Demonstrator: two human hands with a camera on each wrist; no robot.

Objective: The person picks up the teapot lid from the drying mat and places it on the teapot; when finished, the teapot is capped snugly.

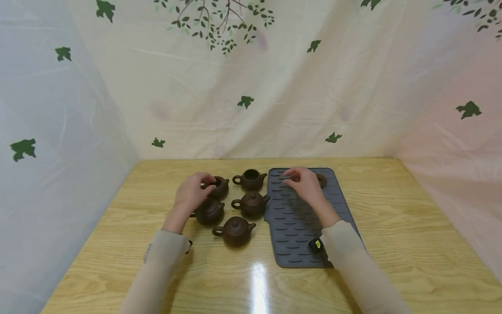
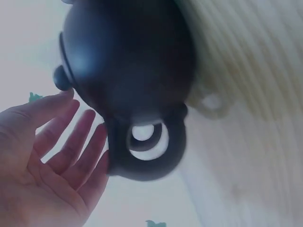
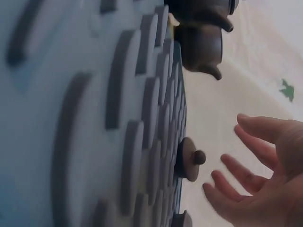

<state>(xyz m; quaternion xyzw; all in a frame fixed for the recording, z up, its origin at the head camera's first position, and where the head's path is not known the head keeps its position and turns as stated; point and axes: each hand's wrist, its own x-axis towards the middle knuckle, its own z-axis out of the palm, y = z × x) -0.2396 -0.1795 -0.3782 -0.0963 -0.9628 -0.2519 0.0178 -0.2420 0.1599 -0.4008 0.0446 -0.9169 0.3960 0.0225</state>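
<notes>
My left hand hovers over the left-hand dark brown teapots, thumb and fingers loosely curved with a gap between them. It is nearest the back-left teapot, whose dark opening shows. In the left wrist view a teapot with a knobbed lid fills the foreground, and the thumb tip overlaps its knob. My right hand is raised over the grey ridged mat, fingers spread and nothing between them. Below it, a round lid with a knob lies on the mat, and part of a second lid shows.
Lidded teapots stand at the middle and front of the group, spouts to the right. A teapot without its lid stands at the back, close to the mat's left edge. A printed cloth hangs behind the wooden table.
</notes>
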